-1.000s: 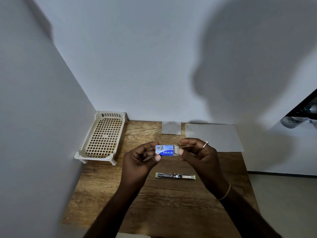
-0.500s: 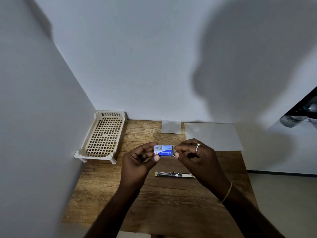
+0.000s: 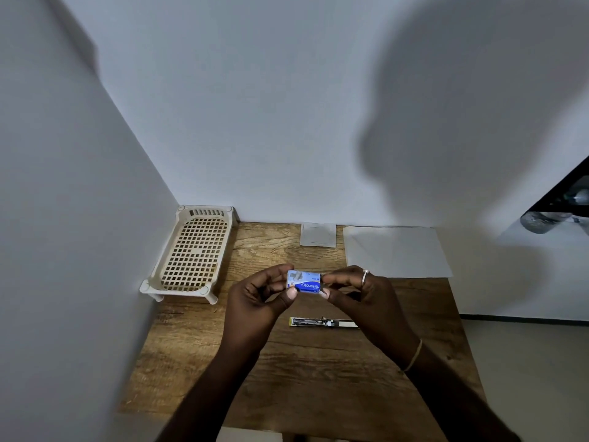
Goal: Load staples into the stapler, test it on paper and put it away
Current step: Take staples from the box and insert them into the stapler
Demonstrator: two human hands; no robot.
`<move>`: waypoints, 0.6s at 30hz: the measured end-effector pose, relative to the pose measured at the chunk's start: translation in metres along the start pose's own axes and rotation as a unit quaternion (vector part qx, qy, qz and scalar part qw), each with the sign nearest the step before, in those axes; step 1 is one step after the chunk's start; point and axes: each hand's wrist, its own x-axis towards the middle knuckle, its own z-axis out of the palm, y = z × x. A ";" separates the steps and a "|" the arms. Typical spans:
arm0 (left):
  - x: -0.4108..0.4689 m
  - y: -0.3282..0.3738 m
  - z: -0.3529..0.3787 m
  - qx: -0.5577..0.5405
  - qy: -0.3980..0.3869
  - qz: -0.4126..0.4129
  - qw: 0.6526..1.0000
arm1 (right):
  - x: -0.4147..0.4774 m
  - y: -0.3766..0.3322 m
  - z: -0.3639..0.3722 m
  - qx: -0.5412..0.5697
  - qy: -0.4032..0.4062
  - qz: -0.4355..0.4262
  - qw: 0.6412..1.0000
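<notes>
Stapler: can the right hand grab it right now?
Likely, once freed: the right hand pinches the staple box with the left hand. The stapler lies on the table just below, nothing covering it.

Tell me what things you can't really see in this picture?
All in the head view:
- Inside the staple box: the left hand and right hand pinch its ends; staples inside don't show.
- The stapler: its right end hides behind the right hand.
- The small paper: its faint marks are too small to read.
- A shiny object at the right edge: blurred and cut off by the frame.
</notes>
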 end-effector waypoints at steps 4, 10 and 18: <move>0.000 0.002 0.002 0.004 -0.002 0.003 1.000 | 0.001 0.003 0.001 0.008 0.001 0.013 1.000; 0.000 0.001 0.003 0.005 -0.003 0.006 1.000 | 0.000 0.007 0.003 0.012 0.003 0.026 1.000; 0.004 -0.006 0.001 -0.030 0.005 -0.007 1.000 | 0.003 0.002 0.000 -0.017 -0.002 -0.006 1.000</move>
